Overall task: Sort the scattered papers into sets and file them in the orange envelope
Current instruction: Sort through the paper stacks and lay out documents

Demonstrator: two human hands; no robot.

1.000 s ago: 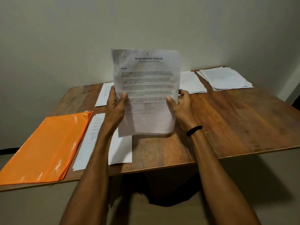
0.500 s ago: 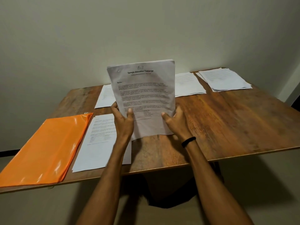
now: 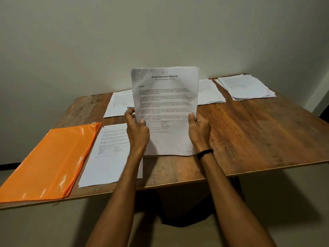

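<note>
A stack of printed sheets headed "Sample Education Transcript" (image 3: 165,97) stands upright with its bottom edge on the wooden table (image 3: 258,139). My left hand (image 3: 137,132) grips its left edge and my right hand (image 3: 199,131) grips its right edge, thumbs on the front. The orange envelope (image 3: 51,161) lies flat at the table's front left. Beside it on the right lies a white printed sheet (image 3: 106,155).
More paper lies along the back of the table: a sheet (image 3: 119,102) behind my left hand, a sheet (image 3: 208,93) right of the held stack, and a loose pile (image 3: 247,88) at the back right corner. A pale wall rises directly behind the table.
The held stack tipped left and came down from mid-air, then straightened with its bottom edge on the table. Both hands kept their grip on its side edges.
</note>
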